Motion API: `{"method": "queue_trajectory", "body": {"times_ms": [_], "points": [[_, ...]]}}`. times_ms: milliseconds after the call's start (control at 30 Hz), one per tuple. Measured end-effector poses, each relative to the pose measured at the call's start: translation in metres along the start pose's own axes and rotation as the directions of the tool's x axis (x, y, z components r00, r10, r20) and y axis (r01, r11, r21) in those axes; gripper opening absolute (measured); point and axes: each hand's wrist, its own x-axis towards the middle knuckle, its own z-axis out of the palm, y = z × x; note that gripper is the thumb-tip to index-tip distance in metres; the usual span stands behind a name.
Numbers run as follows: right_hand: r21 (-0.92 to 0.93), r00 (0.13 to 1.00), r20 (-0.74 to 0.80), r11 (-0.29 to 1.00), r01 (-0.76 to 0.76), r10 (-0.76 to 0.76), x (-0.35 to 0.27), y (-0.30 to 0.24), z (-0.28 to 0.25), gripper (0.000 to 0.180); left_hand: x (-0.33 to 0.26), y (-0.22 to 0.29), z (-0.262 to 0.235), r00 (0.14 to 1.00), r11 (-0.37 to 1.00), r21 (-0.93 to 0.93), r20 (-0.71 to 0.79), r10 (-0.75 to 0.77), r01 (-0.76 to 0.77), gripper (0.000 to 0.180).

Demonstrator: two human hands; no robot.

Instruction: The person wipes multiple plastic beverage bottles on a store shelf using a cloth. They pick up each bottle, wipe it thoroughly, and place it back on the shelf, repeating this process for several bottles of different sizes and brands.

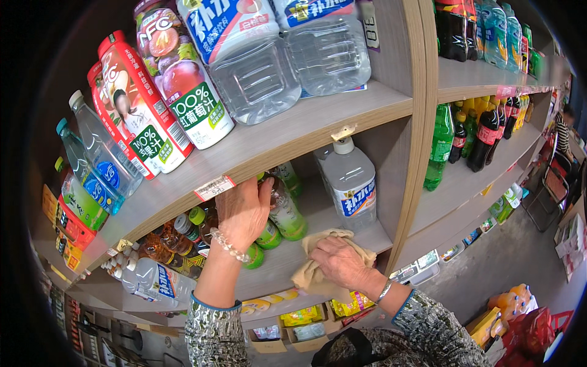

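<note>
1. Cloth (318, 260): a crumpled beige rag lying on the middle wooden shelf (287, 257), near its front edge, pressed down under the right hand.
2. Right hand (341, 262): palm down, fingers closed over the cloth and holding it against the shelf board; a thin bracelet circles the wrist.
3. Left hand (244, 211): raised to the left of the cloth, fingers curled around a clear bottle with a green base (282, 211) that stands on the same shelf; a beaded bracelet sits at the wrist.
4. Large clear bottle (351, 183): white-capped, blue-labelled, upright just behind the cloth.
5. Price tag (214, 187): clipped to the front edge of the upper shelf (342, 113), directly above the left hand.
6. Juice cartons (143, 107) and big water bottles (263, 55): ranged along that upper shelf.
</note>
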Motion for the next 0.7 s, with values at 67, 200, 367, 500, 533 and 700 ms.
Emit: {"method": "queue_trajectory", "body": {"times_ms": [67,200,367,500,533,700], "points": [[0.050,0.999,-0.055,0.999,0.003,0.000,-0.001,0.001,0.000,0.023,0.003,-0.001,0.006,0.997,0.999,-0.007,0.052,-0.048,0.049,0.052],[0.161,0.989,-0.140,0.987,-0.021,0.044,-0.001,-0.002,-0.002,0.027,-0.001,0.003,0.020,0.995,0.980,0.192,0.073,-0.075,0.060,0.064],[0.412,0.871,-0.267,0.865,-0.284,0.413,0.014,0.003,0.011,0.029,-0.050,0.004,0.012,0.964,0.988,0.075,-0.219,0.150,-0.137,0.070],[0.684,0.660,-0.355,0.665,-0.299,0.662,0.063,0.029,0.053,0.032,-0.120,0.002,0.011,0.942,0.989,-0.009,-0.305,0.137,-0.147,0.072],[0.677,0.621,-0.408,0.678,-0.286,0.669,0.075,0.036,0.063,0.034,-0.135,-0.004,0.014,0.944,0.992,-0.024,-0.311,0.109,-0.122,0.073],[0.634,0.499,-0.565,0.733,-0.246,0.657,0.142,0.079,0.085,0.040,-0.195,-0.029,0.042,0.923,0.972,-0.168,-0.320,-0.213,0.167,0.092]]}}
